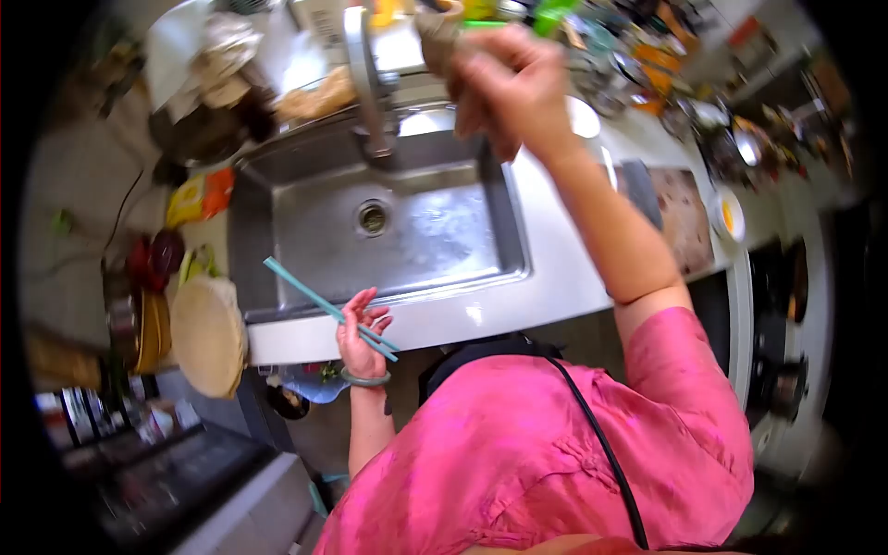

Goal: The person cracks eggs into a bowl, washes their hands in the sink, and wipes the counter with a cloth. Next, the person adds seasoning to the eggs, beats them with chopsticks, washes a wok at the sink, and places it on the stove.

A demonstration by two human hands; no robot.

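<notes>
My left hand (363, 340) is at the front edge of the counter with a bracelet on its wrist. Its fingers are closed loosely around a pair of teal chopsticks (305, 290), which slant toward the sink (319, 245). My right hand (518, 88) is raised beyond the sink's far right corner, to the right of the faucet (361, 69). Its bent fingers meet a blurred brownish thing (438, 37), whose kind I cannot make out. Apart from water drops and the drain (372, 218), the sink basin shows nothing inside.
A round pale wooden board (207, 335) leans left of the sink, near an orange and yellow packet (201, 197). To the right are a brown board (683, 217) and a white bowl (726, 215). Bottles and jars crowd the back.
</notes>
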